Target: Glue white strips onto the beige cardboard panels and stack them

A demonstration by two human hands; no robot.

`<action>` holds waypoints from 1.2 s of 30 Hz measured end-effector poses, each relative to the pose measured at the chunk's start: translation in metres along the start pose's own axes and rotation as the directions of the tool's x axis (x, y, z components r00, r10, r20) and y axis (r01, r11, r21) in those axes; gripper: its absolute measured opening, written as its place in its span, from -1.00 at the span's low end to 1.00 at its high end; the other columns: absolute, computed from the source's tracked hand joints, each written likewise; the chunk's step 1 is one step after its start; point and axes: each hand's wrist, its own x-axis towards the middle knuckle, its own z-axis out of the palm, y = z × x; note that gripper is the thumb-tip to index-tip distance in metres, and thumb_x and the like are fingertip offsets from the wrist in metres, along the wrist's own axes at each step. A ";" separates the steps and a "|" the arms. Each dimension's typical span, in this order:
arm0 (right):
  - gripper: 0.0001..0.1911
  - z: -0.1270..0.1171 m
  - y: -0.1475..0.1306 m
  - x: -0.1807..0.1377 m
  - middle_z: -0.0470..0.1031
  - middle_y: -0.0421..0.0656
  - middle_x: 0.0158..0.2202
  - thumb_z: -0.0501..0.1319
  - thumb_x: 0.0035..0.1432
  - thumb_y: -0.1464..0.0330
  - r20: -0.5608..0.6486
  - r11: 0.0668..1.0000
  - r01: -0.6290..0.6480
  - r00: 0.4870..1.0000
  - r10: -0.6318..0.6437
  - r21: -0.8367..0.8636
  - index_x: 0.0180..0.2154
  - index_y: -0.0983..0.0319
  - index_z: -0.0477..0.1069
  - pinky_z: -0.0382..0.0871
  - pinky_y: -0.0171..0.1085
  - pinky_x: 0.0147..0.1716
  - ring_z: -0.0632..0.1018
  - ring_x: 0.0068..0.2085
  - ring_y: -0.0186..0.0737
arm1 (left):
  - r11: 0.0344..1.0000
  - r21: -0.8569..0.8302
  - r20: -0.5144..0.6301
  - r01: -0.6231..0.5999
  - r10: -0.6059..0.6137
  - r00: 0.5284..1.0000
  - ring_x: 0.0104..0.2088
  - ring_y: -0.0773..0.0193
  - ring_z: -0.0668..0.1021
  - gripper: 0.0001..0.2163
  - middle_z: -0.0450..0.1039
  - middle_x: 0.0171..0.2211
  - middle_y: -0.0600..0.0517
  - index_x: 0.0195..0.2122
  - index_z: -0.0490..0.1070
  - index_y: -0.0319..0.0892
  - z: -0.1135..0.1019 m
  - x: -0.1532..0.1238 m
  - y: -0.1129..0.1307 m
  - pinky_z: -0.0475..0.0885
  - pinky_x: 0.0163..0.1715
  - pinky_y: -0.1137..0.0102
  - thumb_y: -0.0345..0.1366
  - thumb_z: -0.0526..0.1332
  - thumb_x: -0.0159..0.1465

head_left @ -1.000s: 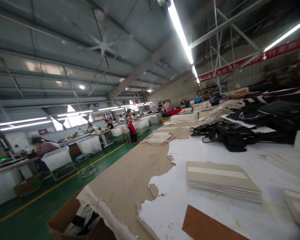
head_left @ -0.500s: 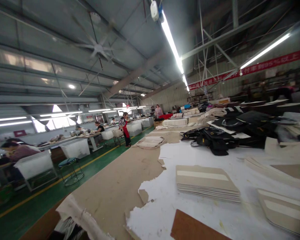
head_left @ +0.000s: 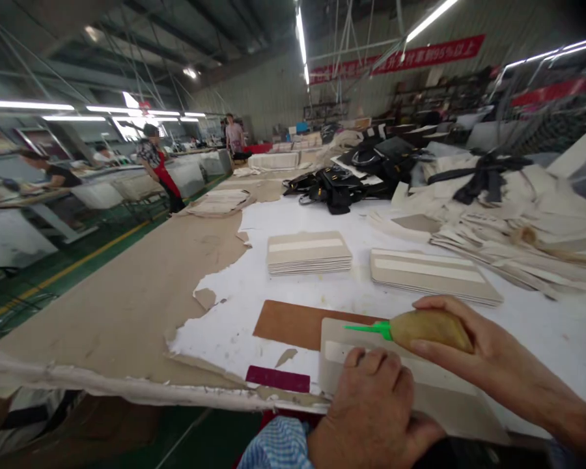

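Note:
My right hand [head_left: 473,345] is wrapped round a squeeze glue bottle [head_left: 430,329] with a yellowish body and a green nozzle. The bottle lies nearly level, its nozzle pointing left above a beige panel [head_left: 334,378]. A pale strip runs along this panel. On its left part sits my left hand [head_left: 371,397], fingers bent and pressed together, holding the panel at the near table edge. The hand hides much of the panel. Behind the panel, partly covered, lies a brown sheet [head_left: 288,322]. To the left is a small dark purple strip [head_left: 278,378].
Two stacks of similar panels, a left stack [head_left: 307,253] and a right stack [head_left: 434,277], stand farther back on the white tabletop [head_left: 219,296]. Black bag pieces [head_left: 334,185] and loose pale strips [head_left: 512,241] are heaped beyond. A person in a red apron [head_left: 161,170] stands across the aisle.
The view has tilted down and swung right. Both my hands, the glue bottle, the panel under them and the purple strip now show. More of the brown sheet is visible.

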 end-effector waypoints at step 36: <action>-0.80 0.013 -0.069 0.061 0.52 -0.15 -0.29 0.22 0.11 0.23 0.307 0.963 0.197 0.942 -0.135 -0.181 -0.22 0.16 0.39 0.28 -0.19 -0.29 0.50 -0.29 -0.09 | 0.999 0.037 -0.023 -0.012 0.013 1.000 0.03 0.05 0.45 -0.51 0.46 -0.02 -0.06 -0.02 0.42 -0.20 -0.004 0.002 0.002 0.33 0.13 0.11 0.14 0.00 0.48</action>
